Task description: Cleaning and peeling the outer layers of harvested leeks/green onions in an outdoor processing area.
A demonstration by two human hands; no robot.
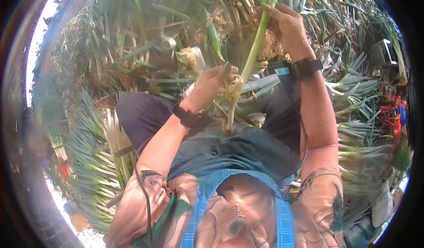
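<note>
A long green onion stalk (252,54) slants from the top of the picture down towards my lap, its pale root end lowest. My right hand (285,24) grips it high up, where the green leaves fan out. Beside the lower pale part is my left hand (217,82), its fingers bent against a loose, torn outer layer (233,88) of the stalk. Whether those fingers pinch that layer is not clear. Both wrists wear dark bands. Behind my right hand hangs a clump of brown roots (271,46).
Heaped unsorted green onions (132,33) fill the ground ahead. Rows of onions with pale stems lie at the left (89,172) and right (359,138). Red and blue ties (396,115) sit at the far right. Dark cables run along both arms.
</note>
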